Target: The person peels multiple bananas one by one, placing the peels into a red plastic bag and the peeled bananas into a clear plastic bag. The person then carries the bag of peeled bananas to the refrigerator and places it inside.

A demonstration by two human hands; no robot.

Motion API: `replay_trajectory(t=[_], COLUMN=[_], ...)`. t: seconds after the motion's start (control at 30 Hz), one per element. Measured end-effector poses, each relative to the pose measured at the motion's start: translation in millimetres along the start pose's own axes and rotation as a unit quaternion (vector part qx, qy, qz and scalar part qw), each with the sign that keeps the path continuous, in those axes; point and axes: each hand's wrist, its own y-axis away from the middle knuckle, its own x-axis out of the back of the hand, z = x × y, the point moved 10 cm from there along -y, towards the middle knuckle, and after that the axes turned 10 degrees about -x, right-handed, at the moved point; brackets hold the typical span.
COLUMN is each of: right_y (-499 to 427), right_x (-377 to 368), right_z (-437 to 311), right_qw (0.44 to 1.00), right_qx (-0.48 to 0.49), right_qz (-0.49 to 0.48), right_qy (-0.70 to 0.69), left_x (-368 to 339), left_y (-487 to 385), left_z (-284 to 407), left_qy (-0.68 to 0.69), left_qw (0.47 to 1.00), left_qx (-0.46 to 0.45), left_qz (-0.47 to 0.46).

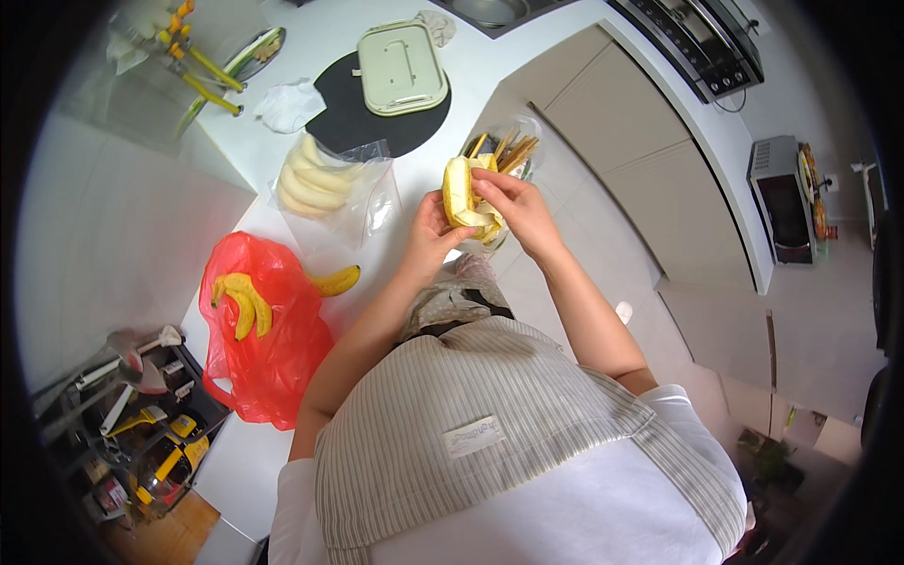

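Note:
A partly peeled banana (458,185) is held up over a bin with a clear liner. My left hand (432,229) grips its lower end, the thumb across the front. The fingers of my right hand (514,208) pinch a strip of its peel (487,214) on the right side. Several peeled bananas (316,182) lie in a clear zip bag (378,205) on the counter to the left. A red plastic bag (282,353) nearer me has unpeeled bananas (247,300) on it. One more unpeeled banana (337,281) rests beside that bag.
A pale green lidded container (404,67) stands on a round black mat (332,106). Crumpled white paper (289,107) lies beside it. The bin (519,152) holds wooden sticks and other waste. Condiment bottles and utensils fill a dark rack (152,424) at lower left. Cabinets (643,141) line the right.

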Motion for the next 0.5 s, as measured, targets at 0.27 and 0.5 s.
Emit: replay_trajectory(t=[0.27,0.5], right_y=[-8.9,-13.7], right_x=[15.2,30.9], right_z=[9.5,21.1], right_qw=[0.998,0.995], right_qx=[0.019,0.02], right_qz=[0.001,0.025], right_qy=[-0.058,-0.093], left_x=[-16.7,-23.8], left_y=[-15.2,-20.1], left_z=[-17.3,-25.1], left_qy=[-0.006,0.0], left_qw=[0.999,0.998], left_qx=[0.006,0.034], left_qz=[-0.051,-0.053])
